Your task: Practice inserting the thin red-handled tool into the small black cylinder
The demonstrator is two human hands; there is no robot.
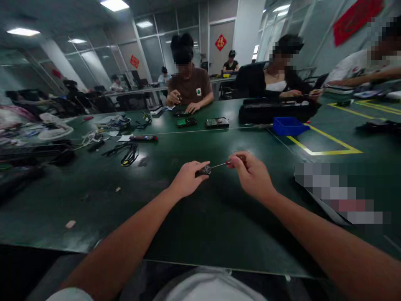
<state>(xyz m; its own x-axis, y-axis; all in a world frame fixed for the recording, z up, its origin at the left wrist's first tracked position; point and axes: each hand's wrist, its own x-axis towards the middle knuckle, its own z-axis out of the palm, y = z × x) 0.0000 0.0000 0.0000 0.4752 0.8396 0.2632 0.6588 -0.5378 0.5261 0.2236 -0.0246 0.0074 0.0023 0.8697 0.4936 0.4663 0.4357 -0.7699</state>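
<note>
Over the green table, my left hand (187,179) is closed around a small dark cylindrical part (205,170), its round end turned to the right. My right hand (252,173) grips a screwdriver (221,164) by the handle, most of which the fingers cover. Its thin metal shaft points left, and the tip meets or nearly meets the round end of the cylinder. Whether the tip sits inside it I cannot tell.
Ahead lie black cables (127,154), a dark stick-shaped device (143,138) and two circuit boards (217,122). A blue bin (290,126) stands by yellow tape, with a paper sheet (328,192) at right. Across the table a person in brown (191,85) works.
</note>
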